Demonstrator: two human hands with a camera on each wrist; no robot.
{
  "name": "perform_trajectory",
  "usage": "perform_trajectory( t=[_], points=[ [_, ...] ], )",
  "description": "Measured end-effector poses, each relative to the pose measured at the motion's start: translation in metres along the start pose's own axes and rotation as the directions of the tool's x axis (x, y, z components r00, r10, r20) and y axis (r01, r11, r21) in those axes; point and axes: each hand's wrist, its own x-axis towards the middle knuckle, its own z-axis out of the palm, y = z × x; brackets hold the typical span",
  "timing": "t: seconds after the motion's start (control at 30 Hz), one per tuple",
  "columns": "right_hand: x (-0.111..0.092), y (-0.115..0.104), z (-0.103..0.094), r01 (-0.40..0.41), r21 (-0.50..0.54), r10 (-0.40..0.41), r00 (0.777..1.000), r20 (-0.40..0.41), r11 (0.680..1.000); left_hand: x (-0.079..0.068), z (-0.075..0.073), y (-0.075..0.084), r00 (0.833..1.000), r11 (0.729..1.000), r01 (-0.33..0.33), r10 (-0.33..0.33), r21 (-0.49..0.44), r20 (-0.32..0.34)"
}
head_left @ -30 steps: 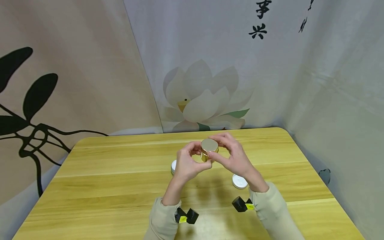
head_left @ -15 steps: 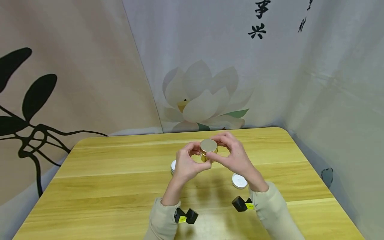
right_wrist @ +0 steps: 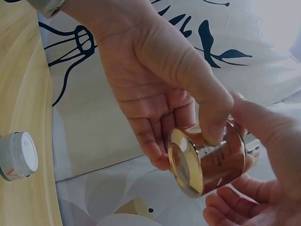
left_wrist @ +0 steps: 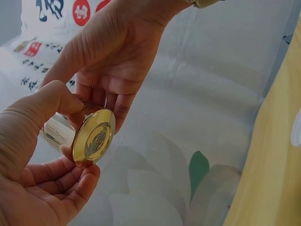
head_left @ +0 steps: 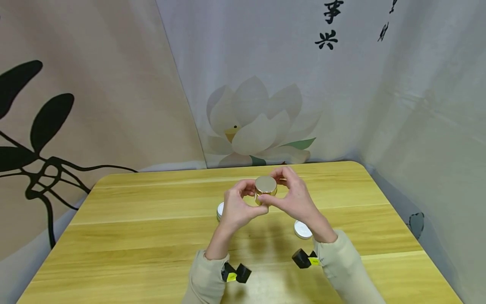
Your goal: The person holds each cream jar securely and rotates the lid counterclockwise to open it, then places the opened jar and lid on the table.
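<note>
A small shiny gold jar (head_left: 265, 185) with a flat round top is held up over the table between both hands. The left hand (head_left: 239, 205) pinches it low down, thumb in front and fingers behind. My right hand (head_left: 294, 194) grips it near the top, its thumb (right_wrist: 214, 122) across the side. In the left wrist view the jar's gold underside (left_wrist: 96, 137) shows raised rings and a stamped mark. The right wrist view shows the flat top (right_wrist: 184, 162) and the mirror-like wall. Whether the top sits loose or tight cannot be seen.
Behind the left hand stands a small clear jar (right_wrist: 19, 156) with a white top face, partly hidden in the head view. A shallow white round lid (head_left: 303, 229) lies near the right wrist. The wooden table (head_left: 133, 245) backs onto printed curtains (head_left: 114, 84).
The right hand has shifted slightly around the jar, its thumb now further left across the front and its fingers drawn back. The left hand and the jar hold nearly the same place.
</note>
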Motion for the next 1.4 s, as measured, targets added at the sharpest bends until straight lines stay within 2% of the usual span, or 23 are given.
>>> perform_trajectory(
  t=[0.4,0.63,0.77,1.07,1.3,1.4],
  points=[
    [-0.0017,0.0026,-0.0029,0.096,0.027,-0.098,0.993,0.063,0.995,0.0003,-0.0007,0.0006,1.0,1.0,-0.019,0.019,0.016,0.005],
    [-0.0003,0.0019,0.0012,0.014,0.02,-0.014,1.0,-0.006,1.0,-0.0008,-0.0005,-0.0013,1.0,1.0,-0.024,0.024,-0.003,0.004],
    [-0.0002,0.0023,0.0006,0.028,0.031,-0.028,1.0,-0.003,0.999,-0.0007,-0.0004,-0.0012,1.0,1.0,-0.02,0.02,0.005,0.001],
    [-0.0014,0.0036,-0.0035,0.075,0.038,-0.077,0.995,0.061,0.996,0.0,-0.0002,-0.0009,0.999,0.999,-0.033,0.033,0.014,0.001],
    [-0.001,0.0052,0.0001,0.016,0.017,-0.016,1.0,0.01,1.0,0.0002,0.0004,-0.0029,0.999,0.999,-0.036,0.036,-0.015,-0.006],
    [-0.0008,0.0058,0.0014,0.018,0.021,-0.017,1.0,-0.008,1.0,0.0,0.0001,-0.0017,1.0,1.0,-0.029,0.029,-0.01,-0.003]
  ],
)
